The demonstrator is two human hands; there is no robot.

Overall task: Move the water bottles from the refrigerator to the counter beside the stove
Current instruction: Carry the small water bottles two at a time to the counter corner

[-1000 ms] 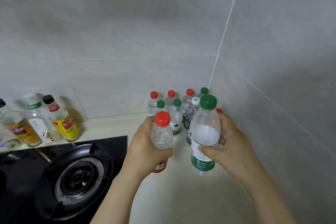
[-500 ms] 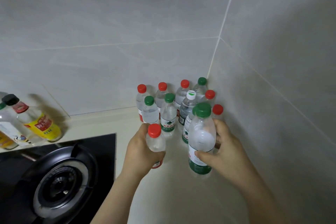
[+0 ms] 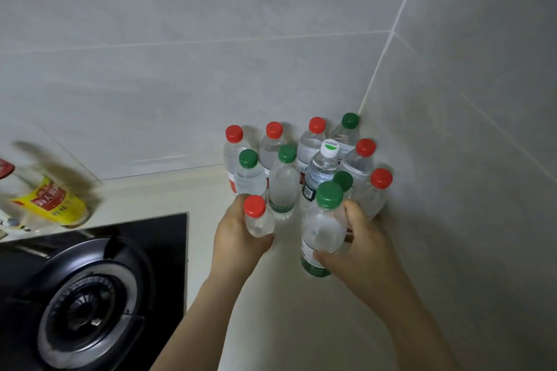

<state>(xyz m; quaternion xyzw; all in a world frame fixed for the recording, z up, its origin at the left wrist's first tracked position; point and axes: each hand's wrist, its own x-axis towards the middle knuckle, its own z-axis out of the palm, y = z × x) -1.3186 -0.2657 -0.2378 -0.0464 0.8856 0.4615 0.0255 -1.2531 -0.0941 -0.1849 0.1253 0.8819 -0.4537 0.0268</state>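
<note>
Twelve clear plastic water bottles show in the head view: ten stand clustered in the far corner of the pale, smooth counter (image 3: 301,325) where two grey tiled walls (image 3: 180,69) meet, and two are in the person's hands. Among the standing ten, five wear red screw caps, four wear green ones, one partly hidden behind the held bottle, and one clear ribbed bottle with a white cap (image 3: 322,170) printed in green stands near the middle. The left hand (image 3: 238,238) has its fingers wrapped closed around a small clear bottle with a red cap (image 3: 258,218), held upright at the near left edge of the cluster. The right hand (image 3: 358,247) has its fingers curled closed around a taller clear bottle with a green cap and green label band (image 3: 324,229), its inside fogged white, at the near right edge of the cluster. Whether either held bottle's base touches the counter cannot be told. To the left sits a black glass stove (image 3: 144,250) with one round metal burner (image 3: 87,307), and beyond it a blurred clear condiment bottle with a yellow label (image 3: 45,199).
</note>
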